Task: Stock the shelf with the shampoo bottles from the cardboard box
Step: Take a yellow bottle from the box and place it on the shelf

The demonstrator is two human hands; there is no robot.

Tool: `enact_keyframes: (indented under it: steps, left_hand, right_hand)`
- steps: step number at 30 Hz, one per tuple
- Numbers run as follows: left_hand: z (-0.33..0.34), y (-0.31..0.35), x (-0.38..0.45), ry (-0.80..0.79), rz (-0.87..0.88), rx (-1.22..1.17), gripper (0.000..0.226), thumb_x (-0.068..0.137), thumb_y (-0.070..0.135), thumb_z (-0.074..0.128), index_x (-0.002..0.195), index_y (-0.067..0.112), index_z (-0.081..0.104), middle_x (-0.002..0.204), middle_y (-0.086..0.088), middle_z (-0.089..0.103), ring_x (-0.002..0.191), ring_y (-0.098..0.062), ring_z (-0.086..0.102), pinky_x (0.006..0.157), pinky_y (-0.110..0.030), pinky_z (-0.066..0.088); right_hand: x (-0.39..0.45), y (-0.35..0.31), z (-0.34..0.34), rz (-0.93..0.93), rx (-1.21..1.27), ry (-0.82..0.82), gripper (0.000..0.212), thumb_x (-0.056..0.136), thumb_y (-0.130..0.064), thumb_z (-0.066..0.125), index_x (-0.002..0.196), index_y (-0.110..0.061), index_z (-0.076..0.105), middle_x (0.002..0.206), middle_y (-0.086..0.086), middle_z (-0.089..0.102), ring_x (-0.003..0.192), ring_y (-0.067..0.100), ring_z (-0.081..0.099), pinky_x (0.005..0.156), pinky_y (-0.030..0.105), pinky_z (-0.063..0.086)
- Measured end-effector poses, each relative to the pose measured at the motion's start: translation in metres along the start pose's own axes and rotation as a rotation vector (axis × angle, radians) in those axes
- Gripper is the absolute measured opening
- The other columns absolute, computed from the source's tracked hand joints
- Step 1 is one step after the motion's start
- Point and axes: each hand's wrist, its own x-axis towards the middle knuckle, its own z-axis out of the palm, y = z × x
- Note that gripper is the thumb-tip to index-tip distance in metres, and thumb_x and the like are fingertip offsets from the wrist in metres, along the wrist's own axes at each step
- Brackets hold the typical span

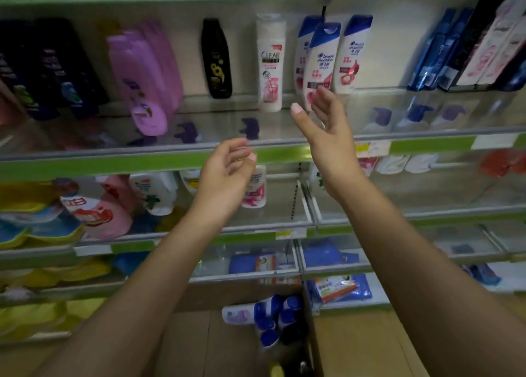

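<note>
Both hands (227,165) (321,126) empty near shelf edge (142,156).

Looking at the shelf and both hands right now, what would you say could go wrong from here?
1. The right hand is open right beside the front Head & Shoulders bottle, which stands ahead of two others; a brush could topple it.
2. The white Clear bottle stands alone near the thumb and could be knocked over.
3. The cardboard box sits low, so reaching down may sweep the shelf edge.

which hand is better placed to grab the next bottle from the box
Probably the left hand. It is empty and hangs lower, nearer the box of bottles. The right hand, also empty, is up by the shelf.
</note>
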Motion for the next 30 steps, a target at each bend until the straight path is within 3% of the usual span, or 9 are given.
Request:
enact_keyframes:
  steps: [6, 8, 13, 14, 19, 22, 24, 28, 30]
  left_hand:
    - [-0.058, -0.043, -0.050, -0.115, -0.078, 0.031, 0.030, 0.093, 0.016, 0.057, 0.123, 0.017, 0.054, 0.117, 0.004, 0.062, 0.107, -0.008, 0.060, 0.094, -0.026, 0.048]
    - [-0.074, -0.062, -0.064, -0.150, -0.118, 0.026, 0.025, 0.093, 0.015, 0.057, 0.117, 0.019, 0.055, 0.115, 0.003, 0.063, 0.108, -0.011, 0.061, 0.095, -0.028, 0.049]
    - [-0.102, -0.116, -0.097, -0.189, -0.204, 0.084, 0.024, 0.092, 0.016, 0.058, 0.115, 0.020, 0.056, 0.113, 0.002, 0.064, 0.104, -0.009, 0.060, 0.093, -0.028, 0.048]
    - [-0.104, -0.127, -0.102, -0.190, -0.223, 0.092, 0.024, 0.092, 0.016, 0.059, 0.115, 0.020, 0.056, 0.112, 0.002, 0.064, 0.104, -0.010, 0.060, 0.092, -0.027, 0.048]
    - [-0.101, -0.179, -0.134, -0.238, -0.359, 0.100, 0.023, 0.091, 0.012, 0.058, 0.113, 0.019, 0.056, 0.111, 0.001, 0.064, 0.103, -0.010, 0.060, 0.083, -0.016, 0.044]
    - [-0.087, -0.206, -0.153, -0.285, -0.427, 0.113, 0.025, 0.092, 0.011, 0.057, 0.117, 0.015, 0.056, 0.107, 0.003, 0.063, 0.095, -0.003, 0.059, 0.075, -0.009, 0.045]
    - [-0.077, -0.223, -0.165, -0.304, -0.484, 0.123, 0.023, 0.093, 0.013, 0.057, 0.114, 0.021, 0.056, 0.104, 0.010, 0.062, 0.092, 0.001, 0.057, 0.071, -0.008, 0.045]
    - [-0.057, -0.259, -0.184, -0.337, -0.594, 0.130, 0.021, 0.092, 0.014, 0.057, 0.097, 0.034, 0.056, 0.101, 0.011, 0.062, 0.096, -0.004, 0.058, 0.082, -0.019, 0.046]
    - [-0.049, -0.278, -0.192, -0.324, -0.638, 0.148, 0.024, 0.091, 0.014, 0.058, 0.091, 0.038, 0.056, 0.099, 0.012, 0.062, 0.095, -0.005, 0.059, 0.086, -0.024, 0.047]
  right_hand:
    - [-0.086, 0.019, 0.053, 0.103, 0.036, 0.036, 0.045, 0.094, -0.025, 0.063, 0.135, -0.017, 0.048, 0.137, -0.003, 0.052, 0.128, 0.007, 0.048, 0.102, 0.021, 0.042]
    - [-0.115, 0.030, 0.065, 0.156, 0.037, 0.038, 0.038, 0.094, -0.020, 0.061, 0.131, -0.016, 0.051, 0.129, -0.004, 0.055, 0.123, 0.008, 0.052, 0.092, 0.014, 0.046]
    - [-0.178, 0.067, 0.079, 0.327, -0.008, 0.018, 0.029, 0.095, -0.021, 0.060, 0.124, -0.022, 0.057, 0.122, -0.011, 0.060, 0.114, 0.002, 0.056, 0.077, 0.011, 0.049]
    - [-0.188, 0.074, 0.079, 0.358, -0.017, 0.021, 0.029, 0.095, -0.021, 0.060, 0.125, -0.020, 0.058, 0.124, -0.009, 0.060, 0.113, 0.002, 0.057, 0.076, 0.011, 0.050]
    - [-0.225, 0.106, 0.068, 0.493, -0.052, 0.083, 0.028, 0.095, -0.016, 0.059, 0.123, -0.017, 0.060, 0.122, -0.002, 0.063, 0.112, 0.008, 0.060, 0.099, 0.029, 0.049]
    - [-0.240, 0.125, 0.057, 0.557, -0.067, 0.089, 0.024, 0.096, -0.018, 0.059, 0.119, -0.021, 0.061, 0.118, -0.008, 0.064, 0.110, 0.004, 0.060, 0.097, 0.025, 0.049]
    - [-0.249, 0.137, 0.050, 0.603, -0.059, 0.113, 0.022, 0.096, -0.017, 0.058, 0.117, -0.021, 0.062, 0.115, -0.009, 0.065, 0.109, 0.004, 0.060, 0.095, 0.022, 0.049]
    - [-0.268, 0.167, 0.033, 0.719, -0.072, 0.132, 0.025, 0.096, -0.013, 0.057, 0.121, -0.014, 0.060, 0.114, -0.004, 0.066, 0.100, 0.001, 0.062, 0.078, 0.015, 0.051]
    - [-0.278, 0.184, 0.025, 0.787, -0.110, 0.126, 0.026, 0.096, -0.014, 0.057, 0.122, -0.014, 0.060, 0.115, -0.002, 0.065, 0.102, 0.004, 0.062, 0.081, 0.018, 0.050]
